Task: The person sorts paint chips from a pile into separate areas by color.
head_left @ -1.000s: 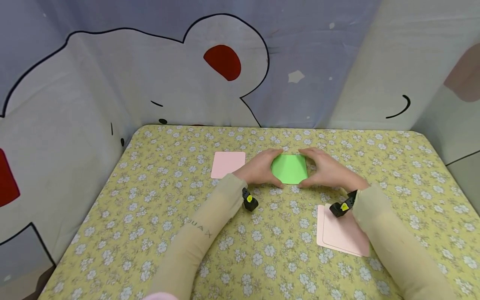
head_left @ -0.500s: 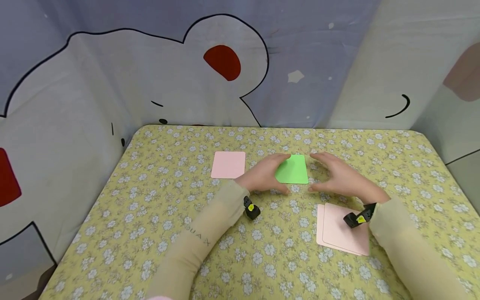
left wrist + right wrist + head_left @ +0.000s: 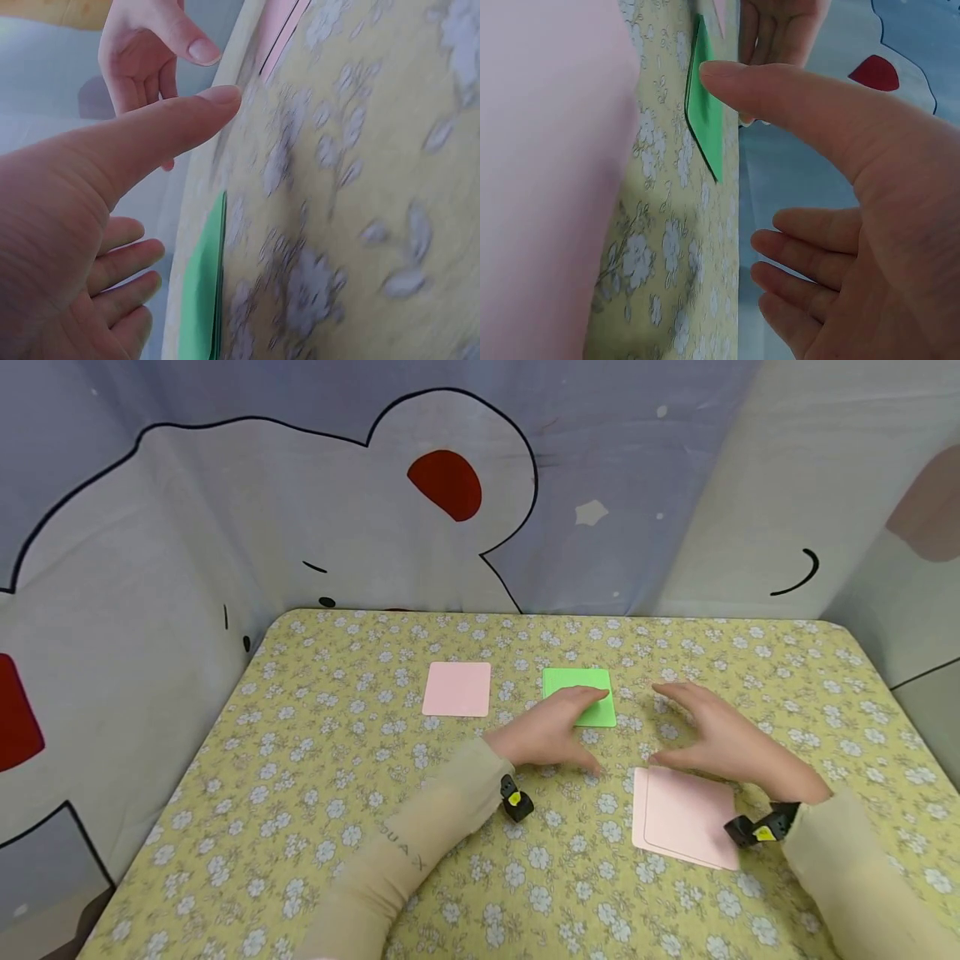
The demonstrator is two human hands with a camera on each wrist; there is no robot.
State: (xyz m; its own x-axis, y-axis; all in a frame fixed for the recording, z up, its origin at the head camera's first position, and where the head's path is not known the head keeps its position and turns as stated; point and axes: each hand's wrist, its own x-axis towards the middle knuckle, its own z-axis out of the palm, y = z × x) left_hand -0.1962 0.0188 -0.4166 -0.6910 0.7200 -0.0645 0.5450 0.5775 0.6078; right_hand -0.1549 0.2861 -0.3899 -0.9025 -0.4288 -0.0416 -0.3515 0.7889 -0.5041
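Observation:
A short stack of green square cards (image 3: 566, 678) lies on the table, partly hidden by my left hand (image 3: 551, 727). That hand hovers over the green cards' near edge, thumb apart from the fingers, with nothing held; the left wrist view shows the green cards (image 3: 201, 292) beyond the fingers. To the right, my right hand (image 3: 723, 735) is held above the table just behind the two-layered pink cards (image 3: 686, 818), its thumb near their far edge. Thumb and fingers (image 3: 810, 247) stand apart in the right wrist view, with a gap between them.
Another pink card (image 3: 457, 689) lies left of the green ones. Yellow flowered cloth (image 3: 300, 777) covers the table. A printed curtain (image 3: 600, 485) hangs behind the table's far edge and along its sides.
Both hands have left the sides of the green cards and moved right and toward the near side, the right hand farther. The green and pink cards stay in place.

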